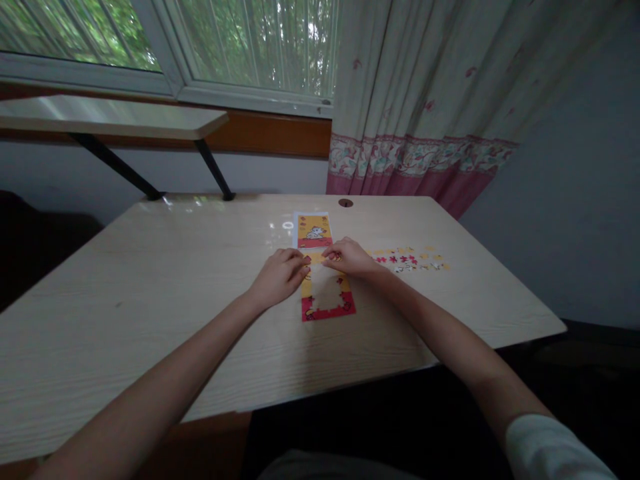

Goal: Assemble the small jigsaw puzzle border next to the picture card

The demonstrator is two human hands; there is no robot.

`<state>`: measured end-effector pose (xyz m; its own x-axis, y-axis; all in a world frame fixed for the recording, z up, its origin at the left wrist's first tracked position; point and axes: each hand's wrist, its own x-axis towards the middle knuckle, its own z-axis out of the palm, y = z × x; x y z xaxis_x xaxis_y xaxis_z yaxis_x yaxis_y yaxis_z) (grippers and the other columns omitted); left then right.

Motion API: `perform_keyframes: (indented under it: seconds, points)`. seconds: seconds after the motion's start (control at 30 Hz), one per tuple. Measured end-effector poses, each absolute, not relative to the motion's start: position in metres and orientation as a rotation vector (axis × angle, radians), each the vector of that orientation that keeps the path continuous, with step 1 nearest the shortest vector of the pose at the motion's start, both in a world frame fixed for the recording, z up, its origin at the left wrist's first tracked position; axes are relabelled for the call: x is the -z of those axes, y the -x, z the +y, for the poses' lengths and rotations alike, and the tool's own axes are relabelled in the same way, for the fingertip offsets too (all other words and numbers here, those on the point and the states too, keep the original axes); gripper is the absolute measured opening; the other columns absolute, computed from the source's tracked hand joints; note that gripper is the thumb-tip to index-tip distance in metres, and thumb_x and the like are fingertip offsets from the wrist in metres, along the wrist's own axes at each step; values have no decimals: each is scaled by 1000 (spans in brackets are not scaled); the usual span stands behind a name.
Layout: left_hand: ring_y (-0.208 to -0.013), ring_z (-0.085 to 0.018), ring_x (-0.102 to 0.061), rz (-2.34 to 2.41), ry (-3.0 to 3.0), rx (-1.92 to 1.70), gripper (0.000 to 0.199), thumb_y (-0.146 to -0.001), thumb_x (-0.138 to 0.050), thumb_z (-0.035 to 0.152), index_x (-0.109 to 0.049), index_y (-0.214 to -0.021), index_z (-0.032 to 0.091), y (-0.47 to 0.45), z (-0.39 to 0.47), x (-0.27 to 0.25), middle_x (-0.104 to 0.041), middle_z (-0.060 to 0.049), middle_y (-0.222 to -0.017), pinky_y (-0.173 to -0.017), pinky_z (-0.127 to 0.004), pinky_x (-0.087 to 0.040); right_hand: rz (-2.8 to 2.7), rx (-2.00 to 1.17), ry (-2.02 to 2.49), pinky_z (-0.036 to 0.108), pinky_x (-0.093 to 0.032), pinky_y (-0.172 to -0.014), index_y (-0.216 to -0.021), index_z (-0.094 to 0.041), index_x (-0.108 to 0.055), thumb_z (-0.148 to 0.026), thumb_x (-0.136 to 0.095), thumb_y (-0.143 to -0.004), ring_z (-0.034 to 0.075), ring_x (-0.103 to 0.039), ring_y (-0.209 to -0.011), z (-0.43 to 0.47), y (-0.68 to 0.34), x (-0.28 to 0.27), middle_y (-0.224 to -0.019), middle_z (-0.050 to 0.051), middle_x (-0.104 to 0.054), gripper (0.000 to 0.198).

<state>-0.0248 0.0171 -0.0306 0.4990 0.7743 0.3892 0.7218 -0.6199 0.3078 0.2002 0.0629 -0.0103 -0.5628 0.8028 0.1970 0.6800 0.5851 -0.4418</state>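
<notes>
A partly joined jigsaw puzzle [327, 313] lies on the table, its yellow and red border surrounding an open middle. My left hand [280, 277] is at its upper left side, with curled fingers and thumb gripping the edge. Over the upper right part is my right hand [351, 257], thumb and forefinger pinched together; whatever is between them is too small to make out. Just beyond both hands is a reference picture [315, 230] of a white animal on yellow and red. Loose puzzle pieces [400, 259] in red, yellow and white lie to the right, partly behind my right hand.
The pale wooden table [200, 293] has a round cable hole [345, 203] near its back edge. A raised shelf [115, 117] on black supports [215, 170] stands at the back left. Behind the table are a window [250, 47] and a curtain [400, 100].
</notes>
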Motion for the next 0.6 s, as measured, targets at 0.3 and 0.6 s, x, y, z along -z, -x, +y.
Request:
perform_keyframes:
  seconds: [0.3,0.6]
  points:
    - [-111,-30,-49,1358,-2677,-655,35,-95,-43,37,-63,-120,22,18,15,29,-55,-13,-121,-93,-49,-43,-2450,-414,1238,32,-41,-83,-99,-19,-74,-31,-71,-80,20,-61,-89,63,-200,14,-88,6,-72,23]
    - [-114,-30,-49,1405,-2662,-631,39,-96,-40,41,-60,-122,20,22,15,29,-56,-13,-124,-94,-49,-43,-2344,-316,1254,34,-41,-86,-99,-19,-74,-32,-67,-83,21,-60,-90,69,-221,3,-91,7,-73,23]
